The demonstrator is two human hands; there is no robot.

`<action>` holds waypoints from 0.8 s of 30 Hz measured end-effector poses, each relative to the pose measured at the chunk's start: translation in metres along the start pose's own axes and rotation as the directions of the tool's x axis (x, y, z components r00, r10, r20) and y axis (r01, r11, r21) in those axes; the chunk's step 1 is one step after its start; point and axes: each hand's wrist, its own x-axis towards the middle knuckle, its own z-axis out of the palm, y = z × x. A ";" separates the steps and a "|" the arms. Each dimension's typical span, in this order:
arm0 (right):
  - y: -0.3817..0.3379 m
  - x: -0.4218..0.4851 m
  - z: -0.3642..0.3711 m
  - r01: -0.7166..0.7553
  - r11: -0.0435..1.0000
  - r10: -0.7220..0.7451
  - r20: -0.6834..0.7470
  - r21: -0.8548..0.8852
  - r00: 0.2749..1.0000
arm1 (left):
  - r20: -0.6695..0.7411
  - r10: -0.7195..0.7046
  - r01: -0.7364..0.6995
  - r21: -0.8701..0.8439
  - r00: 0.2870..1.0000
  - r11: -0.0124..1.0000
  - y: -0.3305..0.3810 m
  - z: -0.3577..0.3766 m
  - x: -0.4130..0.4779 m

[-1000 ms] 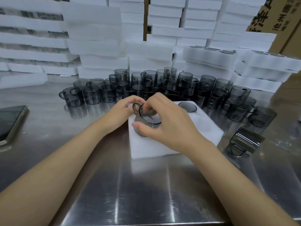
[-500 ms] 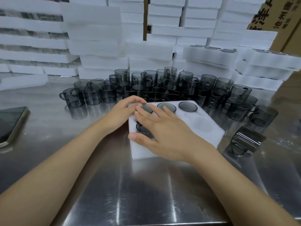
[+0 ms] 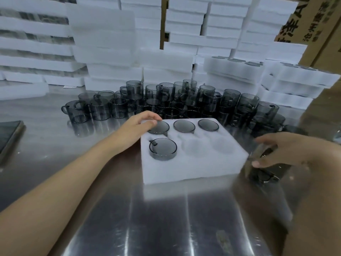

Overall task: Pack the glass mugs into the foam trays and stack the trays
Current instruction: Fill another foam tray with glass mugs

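Observation:
A white foam tray (image 3: 193, 169) lies on the steel table. Its three back pockets hold smoky glass mugs (image 3: 184, 126). A fourth mug (image 3: 163, 149) sits in the front left pocket, its rim standing a little proud. The other two front pockets are bare. My left hand (image 3: 140, 124) rests on the tray's far left corner, fingertips touching the back left mug. My right hand (image 3: 287, 150), blurred, is off to the tray's right, its thumb and fingers curled round a mug lying on its side (image 3: 262, 172).
Several loose mugs (image 3: 166, 97) crowd the table behind the tray. Foam tray stacks (image 3: 103, 34) rise at the back. Filled trays (image 3: 234, 71) are stacked at the right, beside cardboard boxes (image 3: 313, 19). A phone (image 3: 9, 133) lies at the left edge.
My right hand set a mug into the front left pocket, pressed it, then swung right to the mug lying on its side. My left hand stayed at the tray's corner.

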 end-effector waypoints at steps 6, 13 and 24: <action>-0.002 0.010 0.006 -0.033 0.994 0.038 -0.048 0.103 0.998 | 0.003 0.014 -0.014 0.005 1.000 1.000 -0.002 -0.001 0.000; -0.032 0.009 0.008 0.359 0.695 0.220 -0.660 0.623 0.718 | -0.061 0.070 -0.065 0.086 0.996 0.994 0.003 -0.001 -0.002; -0.086 0.014 0.028 0.192 -0.177 -0.463 -0.254 0.965 0.849 | 0.423 0.198 -0.387 0.426 0.884 0.818 0.053 0.027 -0.025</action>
